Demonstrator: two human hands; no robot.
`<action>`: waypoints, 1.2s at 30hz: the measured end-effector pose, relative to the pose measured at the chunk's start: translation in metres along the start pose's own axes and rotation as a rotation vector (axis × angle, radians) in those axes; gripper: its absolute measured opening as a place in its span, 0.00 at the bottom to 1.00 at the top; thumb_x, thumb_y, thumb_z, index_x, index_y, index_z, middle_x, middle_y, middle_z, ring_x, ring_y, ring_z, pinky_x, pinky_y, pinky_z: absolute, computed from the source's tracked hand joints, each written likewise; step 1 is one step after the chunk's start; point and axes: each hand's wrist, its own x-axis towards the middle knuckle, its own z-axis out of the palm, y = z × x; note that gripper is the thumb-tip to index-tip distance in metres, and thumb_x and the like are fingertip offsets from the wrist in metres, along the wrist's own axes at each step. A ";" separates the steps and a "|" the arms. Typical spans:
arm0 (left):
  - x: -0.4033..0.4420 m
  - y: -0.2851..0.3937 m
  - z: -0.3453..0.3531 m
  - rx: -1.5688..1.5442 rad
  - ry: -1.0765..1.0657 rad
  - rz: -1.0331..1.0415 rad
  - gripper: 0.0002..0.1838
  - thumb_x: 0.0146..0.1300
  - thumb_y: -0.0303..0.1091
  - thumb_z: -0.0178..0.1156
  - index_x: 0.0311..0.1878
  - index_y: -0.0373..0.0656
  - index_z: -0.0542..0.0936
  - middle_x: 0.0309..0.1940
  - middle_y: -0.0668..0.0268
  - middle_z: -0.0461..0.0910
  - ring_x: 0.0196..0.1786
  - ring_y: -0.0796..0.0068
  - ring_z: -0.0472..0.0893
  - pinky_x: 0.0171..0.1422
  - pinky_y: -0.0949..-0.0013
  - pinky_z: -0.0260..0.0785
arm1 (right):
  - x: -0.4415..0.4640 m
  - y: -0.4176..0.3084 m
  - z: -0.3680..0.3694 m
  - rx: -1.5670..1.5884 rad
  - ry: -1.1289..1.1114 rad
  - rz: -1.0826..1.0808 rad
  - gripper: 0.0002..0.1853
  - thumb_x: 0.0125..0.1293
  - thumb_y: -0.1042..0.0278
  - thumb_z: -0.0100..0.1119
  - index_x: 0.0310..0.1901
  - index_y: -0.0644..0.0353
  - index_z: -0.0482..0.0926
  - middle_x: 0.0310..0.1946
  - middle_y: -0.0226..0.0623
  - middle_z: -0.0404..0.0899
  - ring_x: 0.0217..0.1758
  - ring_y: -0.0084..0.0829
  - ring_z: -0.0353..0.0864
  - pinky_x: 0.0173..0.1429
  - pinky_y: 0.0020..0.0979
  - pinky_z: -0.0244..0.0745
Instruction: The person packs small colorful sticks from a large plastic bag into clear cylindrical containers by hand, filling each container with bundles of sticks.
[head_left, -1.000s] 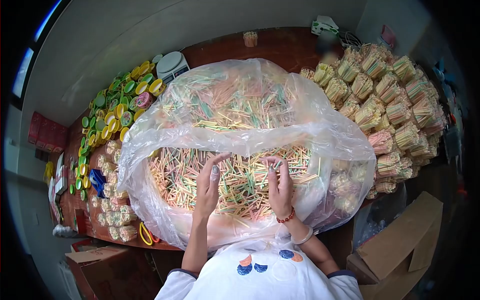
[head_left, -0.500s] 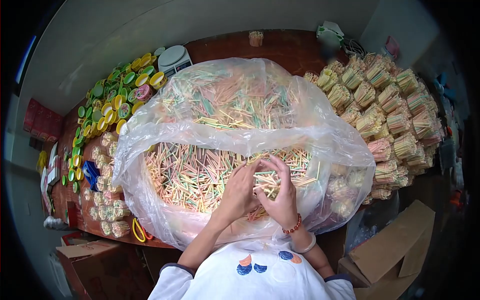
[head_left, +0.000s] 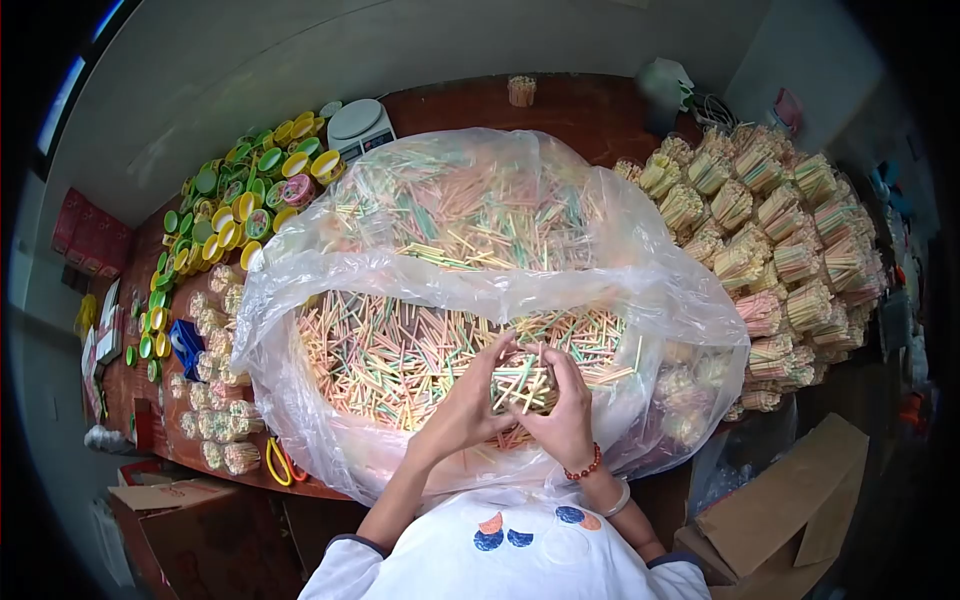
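A bundle of short pastel sticks [head_left: 522, 386] is held between my two hands, its ends pointing in mixed directions. My left hand [head_left: 468, 402] curves around the left side of it, fingers bent and thumb near the bottom. My right hand [head_left: 562, 412], with a red bead bracelet at the wrist, wraps the right side; the fingertips of both hands come close together at the top. Beneath them, loose pink, yellow and green sticks [head_left: 385, 350] fill a large clear plastic bag [head_left: 440, 285] whose mouth lies open. Part of the bundle is hidden behind my fingers.
Stacked stick bundles [head_left: 785, 250] crowd the right side, with more bundles [head_left: 225, 420] at left. Yellow and green round containers [head_left: 225, 225], a white scale [head_left: 358, 122], a blue tape dispenser [head_left: 185, 345] and orange-handled scissors [head_left: 280, 462] lie leftward. Cardboard boxes [head_left: 785, 500] stand below the table edge.
My hands have drawn slightly toward me and the fingers have closed more around the bundle, which now shows more plainly between them. The whole view has shifted slightly.
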 end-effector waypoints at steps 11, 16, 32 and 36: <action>-0.020 -0.043 -0.079 0.463 -0.265 -0.019 0.58 0.51 0.40 0.77 0.83 0.50 0.55 0.79 0.50 0.59 0.81 0.42 0.57 0.86 0.45 0.52 | -0.010 0.022 -0.026 -0.094 -0.026 0.120 0.38 0.52 0.83 0.78 0.65 0.65 0.70 0.56 0.39 0.80 0.57 0.28 0.84 0.63 0.30 0.81; 0.017 -0.048 -0.060 0.604 -0.268 0.022 0.54 0.47 0.40 0.75 0.80 0.48 0.61 0.76 0.54 0.64 0.78 0.45 0.62 0.84 0.45 0.55 | -0.007 0.029 -0.025 -0.098 -0.021 0.121 0.38 0.50 0.80 0.80 0.64 0.63 0.73 0.56 0.42 0.81 0.58 0.33 0.85 0.63 0.31 0.82; 0.023 -0.020 0.011 0.671 -0.014 0.036 0.47 0.60 0.56 0.72 0.73 0.33 0.66 0.62 0.51 0.74 0.66 0.54 0.73 0.72 0.50 0.61 | -0.003 0.013 -0.053 -0.119 0.197 0.104 0.33 0.48 0.74 0.81 0.58 0.61 0.79 0.53 0.44 0.83 0.57 0.42 0.84 0.62 0.39 0.79; 0.021 -0.009 0.031 0.678 -0.056 -0.018 0.46 0.56 0.51 0.75 0.70 0.32 0.68 0.54 0.52 0.75 0.58 0.53 0.75 0.62 0.53 0.67 | -0.008 0.018 -0.049 -0.134 0.082 0.090 0.35 0.47 0.75 0.82 0.59 0.62 0.79 0.53 0.42 0.83 0.57 0.39 0.84 0.62 0.37 0.80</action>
